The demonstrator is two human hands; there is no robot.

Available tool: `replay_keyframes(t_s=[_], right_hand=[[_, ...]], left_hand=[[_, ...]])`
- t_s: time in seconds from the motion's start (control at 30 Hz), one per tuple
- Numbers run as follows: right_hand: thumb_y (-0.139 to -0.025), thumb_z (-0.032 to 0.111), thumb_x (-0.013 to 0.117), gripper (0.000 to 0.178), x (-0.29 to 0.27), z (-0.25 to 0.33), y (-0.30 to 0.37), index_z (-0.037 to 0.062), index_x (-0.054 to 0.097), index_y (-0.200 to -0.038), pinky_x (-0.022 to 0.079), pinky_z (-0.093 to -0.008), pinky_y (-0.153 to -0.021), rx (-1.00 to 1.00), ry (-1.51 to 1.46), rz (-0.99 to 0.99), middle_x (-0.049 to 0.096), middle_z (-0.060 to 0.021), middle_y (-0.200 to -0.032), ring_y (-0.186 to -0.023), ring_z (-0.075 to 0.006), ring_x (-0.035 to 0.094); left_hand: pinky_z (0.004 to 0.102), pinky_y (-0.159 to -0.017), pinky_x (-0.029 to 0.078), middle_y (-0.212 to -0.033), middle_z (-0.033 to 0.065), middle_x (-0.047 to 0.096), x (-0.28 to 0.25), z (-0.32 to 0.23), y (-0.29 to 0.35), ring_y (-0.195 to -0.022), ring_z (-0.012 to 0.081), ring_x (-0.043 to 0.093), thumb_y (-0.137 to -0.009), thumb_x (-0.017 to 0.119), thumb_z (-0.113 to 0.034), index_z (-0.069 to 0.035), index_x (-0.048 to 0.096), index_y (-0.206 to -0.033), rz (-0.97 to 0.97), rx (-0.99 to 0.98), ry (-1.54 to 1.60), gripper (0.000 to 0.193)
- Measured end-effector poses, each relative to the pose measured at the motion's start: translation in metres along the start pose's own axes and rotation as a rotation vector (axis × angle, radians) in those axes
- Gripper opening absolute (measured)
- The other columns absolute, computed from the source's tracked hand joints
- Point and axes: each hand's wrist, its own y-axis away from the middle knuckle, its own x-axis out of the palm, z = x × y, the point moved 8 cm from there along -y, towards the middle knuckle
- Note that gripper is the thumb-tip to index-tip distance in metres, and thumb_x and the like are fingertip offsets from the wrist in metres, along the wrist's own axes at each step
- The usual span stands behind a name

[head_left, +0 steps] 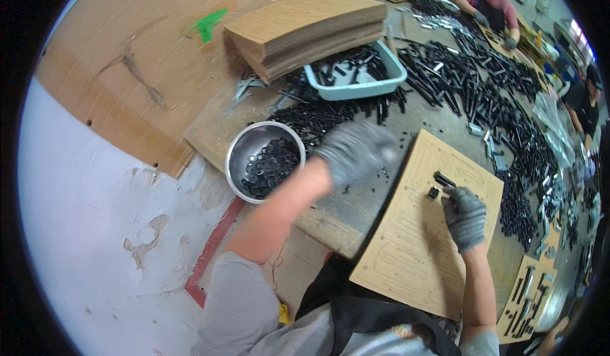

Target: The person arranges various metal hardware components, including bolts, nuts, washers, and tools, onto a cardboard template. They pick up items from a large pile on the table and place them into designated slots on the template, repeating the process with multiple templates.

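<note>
My left hand (359,154), in a grey knit glove, is smeared by motion above the table, between a metal bowl (232,159) of small black rings (273,168) and a printed cardboard sheet (406,229). Its fingers are too blurred to read. My right hand (465,219), gloved the same way, rests over the sheet with its fingers curled in and their tips together. What they hold, if anything, is hidden. Right by those fingertips lies a short black tube-like piece (445,179), and beside it a small black block-like part (433,193).
Behind the bowl spreads a heap of small black parts (311,120). A pale blue bin (356,91) of black pieces stands under stacked cardboard (305,29). Black and silver parts (483,95) cover the right side. Another board with parts (527,299) lies lower right. Two people work farther back.
</note>
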Motion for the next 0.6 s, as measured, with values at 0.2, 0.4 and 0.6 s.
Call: replay_keyframes(t_s=[0.2,0.4,0.6], right_hand=[[-0.082,0.015,0.066,0.012,0.026,0.064,0.024,0.0071,0.068,-0.090,0.050,-0.0384,-0.060,-0.198,-0.210,0.134,0.063,-0.0135,-0.073,-0.066,-0.0305,0.062],[-0.082,0.015,0.066,0.010,0.051,0.079,0.029,0.0078,0.068,-0.087,0.051,-0.0398,-0.059,-0.176,-0.299,0.231,0.064,-0.0144,-0.073,-0.065,-0.0329,0.063],[-0.082,0.015,0.066,0.009,0.054,0.080,0.024,0.0074,0.068,-0.085,0.050,-0.0387,-0.060,-0.096,-0.369,0.269,0.063,-0.0143,-0.071,-0.066,-0.0328,0.063]], left_hand=[[0.0412,-0.081,0.050,-0.096,0.0199,0.068,-0.162,0.260,0.103,-0.090,0.0342,0.065,-0.080,0.060,-0.030,-0.006,0.070,-0.097,-0.260,-0.726,-0.472,0.031],[0.0428,-0.083,0.050,-0.100,0.0195,0.067,-0.166,0.365,0.117,-0.093,0.0357,0.064,-0.079,0.063,-0.041,-0.011,0.071,-0.100,-0.237,-0.841,-0.510,0.038],[0.0425,-0.083,0.050,-0.101,0.0192,0.068,-0.162,0.432,0.102,-0.093,0.0354,0.065,-0.072,0.071,-0.047,-0.007,0.071,-0.098,-0.149,-0.914,-0.547,0.048]])
